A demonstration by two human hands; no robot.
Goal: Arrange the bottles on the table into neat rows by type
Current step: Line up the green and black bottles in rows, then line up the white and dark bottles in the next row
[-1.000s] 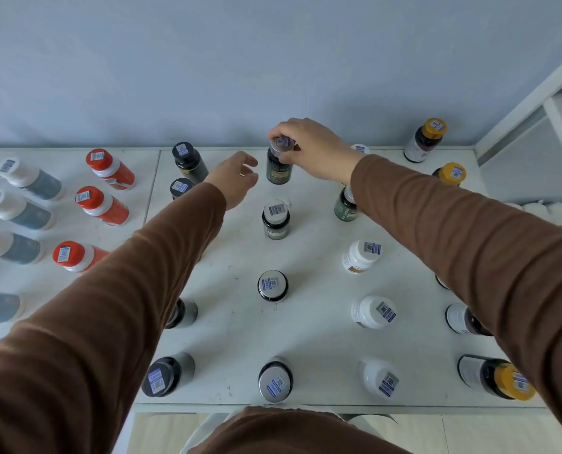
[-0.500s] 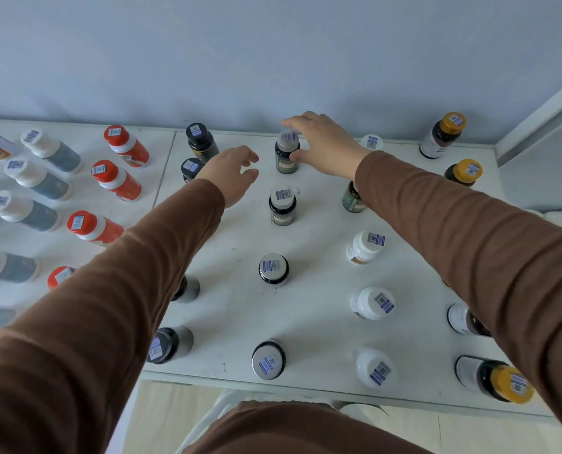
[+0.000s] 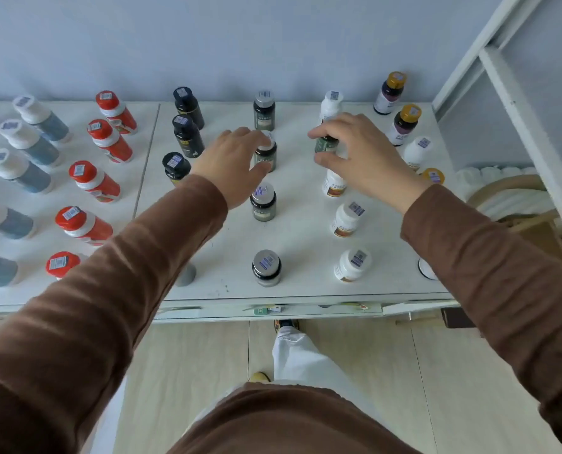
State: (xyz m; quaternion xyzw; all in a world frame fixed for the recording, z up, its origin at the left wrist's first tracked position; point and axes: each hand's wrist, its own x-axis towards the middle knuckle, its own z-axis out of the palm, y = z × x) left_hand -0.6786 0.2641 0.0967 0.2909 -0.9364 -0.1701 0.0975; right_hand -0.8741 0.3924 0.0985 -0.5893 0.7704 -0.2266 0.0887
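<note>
Both hands reach over the white worktop [image 3: 299,231], brown sleeves running back toward its near edge; the left hand [image 3: 232,165] lies with fingers spread and its grip loose beside a dark silver-capped bottle [image 3: 266,154], fingertips at the cap and thumb near the label, though whether it actually clamps the bottle cannot be told; the right hand [image 3: 363,155] curls thumb and fingers around a green bottle [image 3: 326,146], its grip apparently closing on it, the bottle's cap hidden under the fingers.

The silver-capped dark bottles stand in a line running from the far edge toward the near edge: one by the far edge [image 3: 264,109], the one at the left hand, another [image 3: 263,201] just nearer, and a last one [image 3: 266,267] close to the near edge; to their right a line of white bottles runs the same way, with one at the far edge [image 3: 331,104], one partly under the right hand [image 3: 333,185], then two more [image 3: 346,219] [image 3: 351,264] toward the near edge.

Black-capped bottles [image 3: 188,126] form a line left of the left hand; yellow-capped bottles [image 3: 404,124] stand near the far right corner; red bottles [image 3: 109,139] and white-capped blue-grey bottles [image 3: 27,139] fill the left part of the worktop in two slanting lines, all upright.
</note>
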